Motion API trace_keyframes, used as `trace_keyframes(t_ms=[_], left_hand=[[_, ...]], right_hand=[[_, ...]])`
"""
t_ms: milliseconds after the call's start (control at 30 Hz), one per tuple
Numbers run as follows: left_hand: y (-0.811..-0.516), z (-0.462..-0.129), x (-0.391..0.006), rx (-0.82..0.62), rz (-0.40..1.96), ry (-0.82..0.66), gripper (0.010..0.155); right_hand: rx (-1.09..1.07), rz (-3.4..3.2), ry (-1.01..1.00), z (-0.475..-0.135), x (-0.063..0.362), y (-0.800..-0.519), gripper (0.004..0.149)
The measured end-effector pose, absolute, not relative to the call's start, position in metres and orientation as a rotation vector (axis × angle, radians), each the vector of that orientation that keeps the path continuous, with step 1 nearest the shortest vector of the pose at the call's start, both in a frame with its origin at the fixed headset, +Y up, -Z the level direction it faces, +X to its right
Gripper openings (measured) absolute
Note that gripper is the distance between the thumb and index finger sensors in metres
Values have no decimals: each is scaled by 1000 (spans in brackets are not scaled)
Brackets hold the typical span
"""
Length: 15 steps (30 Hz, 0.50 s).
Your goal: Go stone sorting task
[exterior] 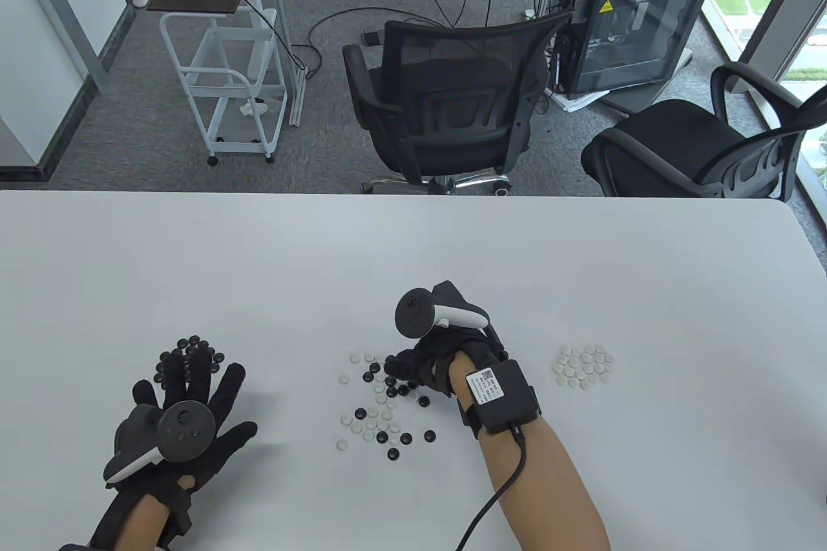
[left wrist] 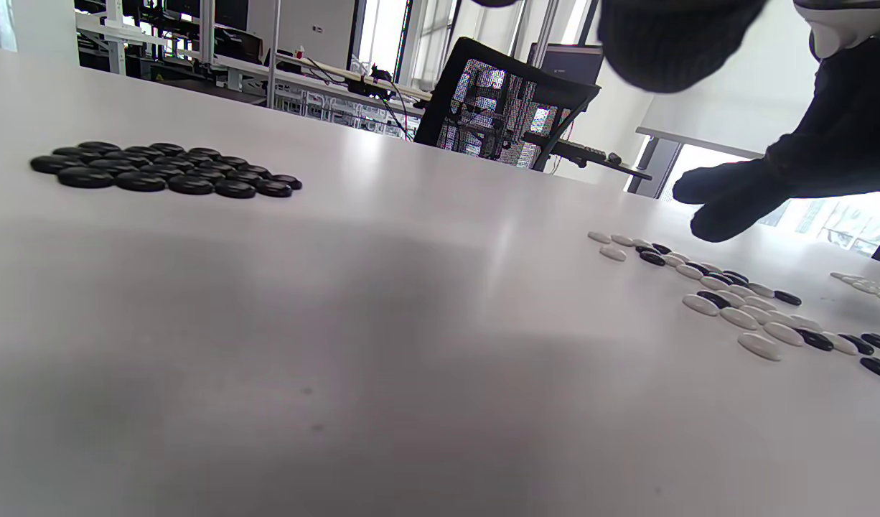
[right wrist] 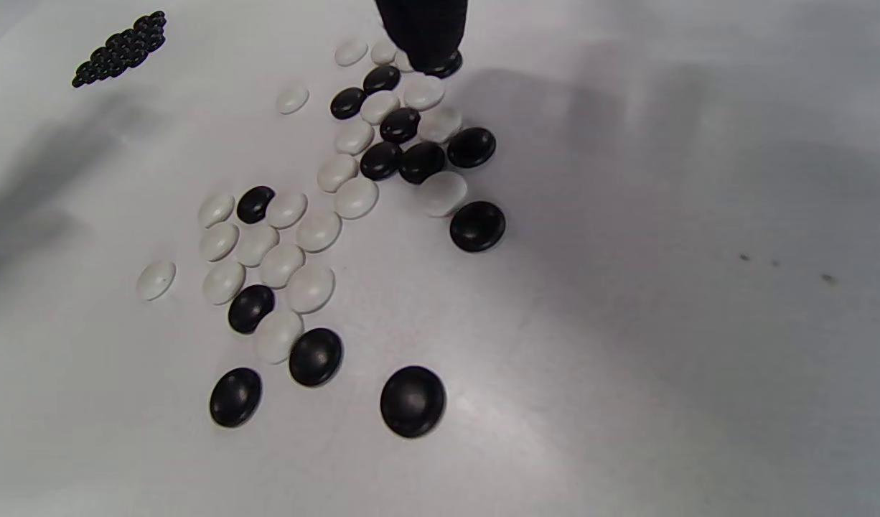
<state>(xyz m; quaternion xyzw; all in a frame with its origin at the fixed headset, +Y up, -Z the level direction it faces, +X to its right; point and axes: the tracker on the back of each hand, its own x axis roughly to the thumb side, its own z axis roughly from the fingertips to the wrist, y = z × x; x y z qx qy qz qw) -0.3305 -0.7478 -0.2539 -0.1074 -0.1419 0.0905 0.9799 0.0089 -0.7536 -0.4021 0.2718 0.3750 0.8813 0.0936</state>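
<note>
A mixed pile of black and white Go stones (exterior: 381, 405) lies at the table's front middle. A sorted group of black stones (exterior: 192, 347) lies to the left, and a sorted group of white stones (exterior: 583, 368) to the right. My left hand (exterior: 190, 380) lies flat with its fingers spread, the fingertips over the near side of the black group. My right hand (exterior: 402, 373) is curled down at the far edge of the mixed pile. In the right wrist view one fingertip (right wrist: 422, 36) touches a black stone (right wrist: 446, 67) there. Whether it pinches a stone is hidden.
The white table (exterior: 413, 254) stretches far behind the stones. Two black office chairs (exterior: 446, 99) stand beyond its far edge. In the left wrist view the black group (left wrist: 164, 169) is at the left, the mixed pile (left wrist: 741, 309) at the right.
</note>
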Motion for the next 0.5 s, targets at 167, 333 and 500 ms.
trace_keyframes(t_ms=[167, 333, 500], left_hand=[[-747, -253, -332, -211, 188, -280, 81], [-747, -253, -332, -213, 186, -279, 81], [-747, -253, -332, -212, 181, -281, 81]], right_hand=[[817, 2585, 1146, -403, -2, -767, 69], [778, 2609, 1136, -407, 6, -765, 68], [614, 2716, 1165, -415, 42, -759, 67]])
